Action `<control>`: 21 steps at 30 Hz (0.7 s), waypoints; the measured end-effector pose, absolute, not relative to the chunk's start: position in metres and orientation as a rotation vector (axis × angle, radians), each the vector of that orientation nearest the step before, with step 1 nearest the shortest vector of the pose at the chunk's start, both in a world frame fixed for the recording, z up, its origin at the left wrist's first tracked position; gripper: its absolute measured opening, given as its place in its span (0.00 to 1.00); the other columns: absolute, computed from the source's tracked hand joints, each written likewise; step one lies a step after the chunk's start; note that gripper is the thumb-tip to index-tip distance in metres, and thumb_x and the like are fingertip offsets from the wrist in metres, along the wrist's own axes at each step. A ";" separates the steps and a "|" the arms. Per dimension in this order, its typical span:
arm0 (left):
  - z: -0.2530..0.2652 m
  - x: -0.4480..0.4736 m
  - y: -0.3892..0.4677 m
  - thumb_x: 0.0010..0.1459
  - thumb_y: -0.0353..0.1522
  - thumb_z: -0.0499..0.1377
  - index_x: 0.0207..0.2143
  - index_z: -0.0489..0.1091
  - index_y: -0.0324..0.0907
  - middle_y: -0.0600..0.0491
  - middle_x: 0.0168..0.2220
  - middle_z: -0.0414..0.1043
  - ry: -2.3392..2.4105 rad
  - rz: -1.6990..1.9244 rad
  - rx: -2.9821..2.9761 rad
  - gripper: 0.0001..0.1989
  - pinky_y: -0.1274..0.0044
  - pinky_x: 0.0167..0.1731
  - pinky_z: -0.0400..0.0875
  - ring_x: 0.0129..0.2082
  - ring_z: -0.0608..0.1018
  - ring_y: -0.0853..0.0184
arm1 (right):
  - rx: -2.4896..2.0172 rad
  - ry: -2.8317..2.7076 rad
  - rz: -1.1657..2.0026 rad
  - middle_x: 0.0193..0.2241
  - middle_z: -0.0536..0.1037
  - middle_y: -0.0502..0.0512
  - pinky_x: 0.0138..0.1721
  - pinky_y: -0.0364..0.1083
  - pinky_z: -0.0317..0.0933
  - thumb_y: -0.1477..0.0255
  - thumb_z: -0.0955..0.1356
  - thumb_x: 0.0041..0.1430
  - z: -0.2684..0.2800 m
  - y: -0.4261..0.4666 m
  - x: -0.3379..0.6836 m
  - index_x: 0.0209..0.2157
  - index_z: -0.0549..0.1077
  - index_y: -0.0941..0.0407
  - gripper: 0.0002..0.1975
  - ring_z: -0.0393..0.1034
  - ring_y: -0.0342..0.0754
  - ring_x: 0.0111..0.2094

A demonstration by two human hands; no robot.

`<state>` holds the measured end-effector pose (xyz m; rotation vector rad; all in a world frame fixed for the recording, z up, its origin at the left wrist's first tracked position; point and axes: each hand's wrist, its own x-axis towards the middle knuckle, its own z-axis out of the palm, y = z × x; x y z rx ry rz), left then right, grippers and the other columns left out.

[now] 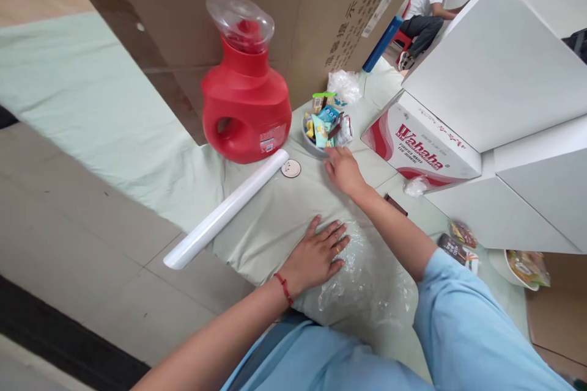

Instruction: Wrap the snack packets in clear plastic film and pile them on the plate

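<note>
My left hand [321, 253] lies flat with fingers spread on a sheet of clear plastic film [367, 281], which is crumpled over the cloth-covered table. My right hand [345, 170] reaches forward, its fingers curled at the near rim of a small grey bowl [312, 148]. Several wrapped snacks [324, 124] fill that bowl above its rim. Left of the bowl lies a long roll of plastic wrap [227, 209], with a small round disc [291, 168] by its far end. The right fingertips are partly hidden against the bowl.
A red jug [247, 101] with plastic over its top stands before a large cardboard box [160, 24]. White cartons [426, 140] stack at right, near a white bowl of packets [513, 275]. A blue stick-shaped box [381, 46] and a seated person [428, 0] are behind.
</note>
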<state>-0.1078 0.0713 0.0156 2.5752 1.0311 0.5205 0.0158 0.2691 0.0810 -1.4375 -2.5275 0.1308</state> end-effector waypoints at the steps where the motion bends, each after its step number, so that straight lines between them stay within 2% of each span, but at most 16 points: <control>1: 0.016 -0.108 0.071 0.76 0.48 0.46 0.70 0.64 0.47 0.49 0.74 0.61 1.028 0.525 2.575 0.28 0.54 0.75 0.32 0.75 0.61 0.60 | -1.372 -2.561 0.173 0.50 0.79 0.66 0.57 0.58 0.68 0.70 0.61 0.73 0.087 0.248 0.024 0.57 0.75 0.58 0.18 0.73 0.60 0.52; 3: 0.016 -0.109 0.072 0.76 0.47 0.46 0.70 0.64 0.47 0.49 0.74 0.60 1.022 0.525 2.578 0.28 0.54 0.75 0.31 0.75 0.60 0.60 | -1.299 -2.519 0.225 0.55 0.78 0.63 0.54 0.52 0.70 0.66 0.61 0.75 0.105 0.218 0.039 0.58 0.75 0.54 0.17 0.74 0.55 0.52; 5: 0.016 -0.110 0.072 0.76 0.47 0.46 0.70 0.64 0.47 0.49 0.74 0.61 1.014 0.513 2.580 0.27 0.53 0.75 0.32 0.75 0.60 0.59 | -1.306 -2.392 0.168 0.55 0.77 0.61 0.52 0.50 0.71 0.63 0.61 0.76 0.125 0.215 0.053 0.56 0.75 0.52 0.17 0.75 0.54 0.52; 8: 0.017 -0.111 0.072 0.76 0.46 0.46 0.70 0.64 0.48 0.50 0.74 0.61 1.011 0.505 2.566 0.27 0.53 0.76 0.34 0.75 0.61 0.59 | -1.410 -2.215 0.027 0.46 0.79 0.62 0.55 0.55 0.68 0.62 0.60 0.76 0.140 0.271 0.072 0.50 0.78 0.53 0.18 0.74 0.58 0.50; 10: 0.018 -0.111 0.072 0.76 0.46 0.47 0.70 0.64 0.48 0.50 0.74 0.61 1.007 0.504 2.556 0.27 0.53 0.76 0.34 0.75 0.61 0.59 | -1.467 -2.232 0.034 0.46 0.78 0.65 0.58 0.62 0.65 0.60 0.62 0.74 0.132 0.332 0.077 0.52 0.77 0.55 0.19 0.71 0.64 0.53; 13: 0.020 -0.110 0.072 0.76 0.46 0.47 0.70 0.64 0.49 0.50 0.74 0.61 1.007 0.493 2.552 0.27 0.53 0.76 0.34 0.75 0.61 0.60 | -1.447 -2.394 0.177 0.58 0.74 0.68 0.61 0.64 0.64 0.58 0.69 0.67 0.097 0.413 0.065 0.62 0.71 0.59 0.29 0.69 0.67 0.57; 15: 0.021 -0.110 0.073 0.76 0.46 0.47 0.70 0.64 0.48 0.51 0.73 0.62 1.025 0.493 2.553 0.26 0.54 0.76 0.32 0.75 0.61 0.60 | -1.492 -2.481 0.291 0.62 0.71 0.70 0.61 0.63 0.65 0.59 0.72 0.63 0.073 0.446 0.046 0.66 0.67 0.61 0.35 0.70 0.66 0.58; 17: 0.021 -0.110 0.073 0.76 0.46 0.47 0.69 0.65 0.48 0.51 0.73 0.62 1.044 0.491 2.558 0.26 0.55 0.76 0.30 0.74 0.61 0.61 | -1.587 -2.510 0.351 0.59 0.74 0.72 0.61 0.63 0.65 0.63 0.70 0.66 0.059 0.464 0.028 0.62 0.71 0.62 0.27 0.72 0.66 0.57; 19: 0.022 -0.110 0.072 0.76 0.45 0.47 0.69 0.65 0.48 0.51 0.73 0.63 1.051 0.479 2.567 0.26 0.55 0.76 0.29 0.75 0.61 0.61 | -1.625 -2.440 0.274 0.57 0.76 0.69 0.60 0.62 0.65 0.68 0.65 0.72 0.059 0.477 0.017 0.56 0.75 0.60 0.17 0.73 0.64 0.56; 21: 0.022 -0.111 0.072 0.76 0.45 0.47 0.69 0.65 0.48 0.52 0.73 0.62 1.042 0.461 2.580 0.26 0.55 0.76 0.26 0.75 0.60 0.61 | -1.583 -2.317 0.112 0.60 0.73 0.66 0.59 0.59 0.66 0.72 0.62 0.74 0.066 0.492 0.014 0.55 0.74 0.59 0.15 0.74 0.61 0.55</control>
